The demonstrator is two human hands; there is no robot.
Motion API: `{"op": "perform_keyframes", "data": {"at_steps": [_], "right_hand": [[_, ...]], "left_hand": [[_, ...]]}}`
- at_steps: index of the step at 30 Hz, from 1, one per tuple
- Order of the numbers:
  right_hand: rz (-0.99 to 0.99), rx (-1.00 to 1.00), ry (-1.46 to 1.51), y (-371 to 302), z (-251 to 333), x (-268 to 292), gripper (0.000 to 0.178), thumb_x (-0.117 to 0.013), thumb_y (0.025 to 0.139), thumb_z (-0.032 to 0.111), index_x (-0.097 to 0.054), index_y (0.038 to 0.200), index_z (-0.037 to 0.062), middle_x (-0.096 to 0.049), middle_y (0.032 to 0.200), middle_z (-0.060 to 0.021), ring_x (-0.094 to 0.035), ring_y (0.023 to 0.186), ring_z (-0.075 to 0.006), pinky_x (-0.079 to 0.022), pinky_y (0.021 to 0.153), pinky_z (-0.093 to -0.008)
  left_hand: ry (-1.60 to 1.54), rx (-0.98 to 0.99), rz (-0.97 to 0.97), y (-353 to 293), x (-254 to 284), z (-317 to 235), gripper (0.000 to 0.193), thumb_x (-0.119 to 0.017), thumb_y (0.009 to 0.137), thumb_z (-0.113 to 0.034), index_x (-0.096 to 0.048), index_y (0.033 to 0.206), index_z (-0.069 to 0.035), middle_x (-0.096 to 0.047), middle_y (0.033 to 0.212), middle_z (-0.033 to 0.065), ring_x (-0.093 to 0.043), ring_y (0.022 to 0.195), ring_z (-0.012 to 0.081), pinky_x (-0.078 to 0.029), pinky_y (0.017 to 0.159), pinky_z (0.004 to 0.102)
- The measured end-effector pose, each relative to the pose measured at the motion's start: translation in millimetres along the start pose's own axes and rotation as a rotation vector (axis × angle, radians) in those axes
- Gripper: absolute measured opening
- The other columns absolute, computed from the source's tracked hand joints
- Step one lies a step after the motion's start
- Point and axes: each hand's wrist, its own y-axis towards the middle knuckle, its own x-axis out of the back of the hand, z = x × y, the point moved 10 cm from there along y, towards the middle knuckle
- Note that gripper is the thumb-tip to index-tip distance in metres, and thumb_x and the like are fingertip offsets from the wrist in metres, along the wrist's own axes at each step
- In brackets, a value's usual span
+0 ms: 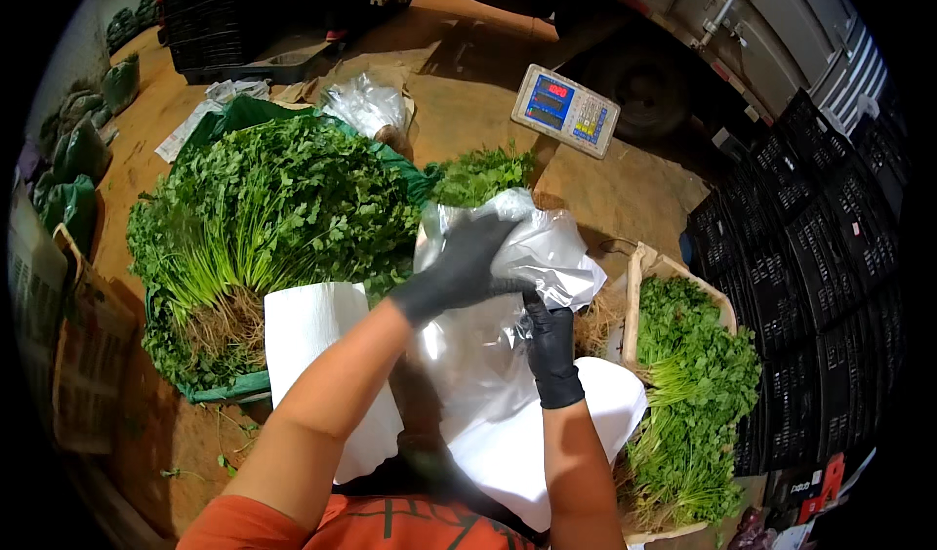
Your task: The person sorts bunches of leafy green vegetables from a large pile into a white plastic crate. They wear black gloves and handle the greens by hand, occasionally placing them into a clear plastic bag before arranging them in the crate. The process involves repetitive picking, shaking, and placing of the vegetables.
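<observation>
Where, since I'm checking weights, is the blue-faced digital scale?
Head view: the scale is upper right of centre, in front of the dark vehicle wheel.

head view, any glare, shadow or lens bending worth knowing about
Head view: bright glare streaks the clear plastic in the middle; head view: the wheel at the top sits in deep shadow; head view: the black crates on the right lean and bend toward the dark rim.

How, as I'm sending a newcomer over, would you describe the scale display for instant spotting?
Find the truck at upper right, then its dark wheel. Just left sits the scale display, a pale, slanted, blue-faced rectangle. Glowing red digits set it apart from the leafy bunch below.
</observation>
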Motion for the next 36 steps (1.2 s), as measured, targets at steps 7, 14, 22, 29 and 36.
{"op": "perform_keyframes", "data": {"at_steps": [7, 14, 22, 29, 36], "right_hand": [[0.005, -0.065, -0.176, -7, 28, 29, 0.015, -0.062, 0.077, 0.017, -0.052, 0.069, 0.0080, -0.046, 0.065, 0.0056, -0.038, 0.059, -0.0011, -0.030, 0.051, -0.0158], [0.085, -0.053, -0.096, -16, 14, 29, 0.017, -0.055, 0.079, 0.004, -0.054, 0.096, 0.0004, -0.055, 0.081, -0.0014, -0.049, 0.069, -0.0049, -0.040, 0.064, -0.0178], [0.037, 0.025, 0.082, -16, 0, 1, 0.028, -0.060, 0.070, -0.006, -0.049, 0.094, 0.0012, -0.049, 0.084, -0.0023, -0.049, 0.074, -0.0084, -0.043, 0.067, -0.0198], [0.077, 0.135, -0.189, -28, 18, -15, 0.033, -0.064, 0.064, -0.007, -0.043, 0.085, 0.0058, -0.042, 0.081, 0.0002, -0.038, 0.071, -0.0053, -0.037, 0.063, -0.0180], [0.116, 0.274, -0.545, -29, 37, -27, 0.034, -0.068, 0.063, -0.001, -0.042, 0.084, 0.0063, -0.042, 0.073, 0.0016, -0.038, 0.065, -0.0046, -0.036, 0.056, -0.0181]], "left_hand": [[-0.635, 0.452, -0.095, -17, -51, 72, 0.017, -0.056, 0.082, -0.014, -0.056, 0.092, 0.000, -0.054, 0.071, -0.0015, -0.050, 0.065, 0.0069, -0.043, 0.058, 0.0210], [0.290, 0.292, -0.860, -61, 55, 67, 0.028, -0.064, 0.072, -0.017, -0.055, 0.093, -0.001, -0.058, 0.075, 0.0104, -0.056, 0.066, 0.0200, -0.045, 0.060, 0.0291], [-0.377, 0.460, 0.088, -79, -58, 11, 0.036, -0.070, 0.068, -0.018, -0.050, 0.094, -0.003, -0.055, 0.084, 0.0051, -0.053, 0.076, 0.0142, -0.044, 0.069, 0.0261], [-1.458, 0.712, 0.097, -101, -104, 19, 0.021, -0.059, 0.076, -0.012, -0.053, 0.091, 0.001, -0.055, 0.083, 0.0051, -0.054, 0.077, 0.0135, -0.043, 0.071, 0.0249], [-1.395, 0.599, 0.084, -92, -94, 20, 0.014, -0.055, 0.079, -0.011, -0.053, 0.090, -0.004, -0.055, 0.087, 0.0054, -0.054, 0.079, 0.0130, -0.046, 0.069, 0.0264]]}}
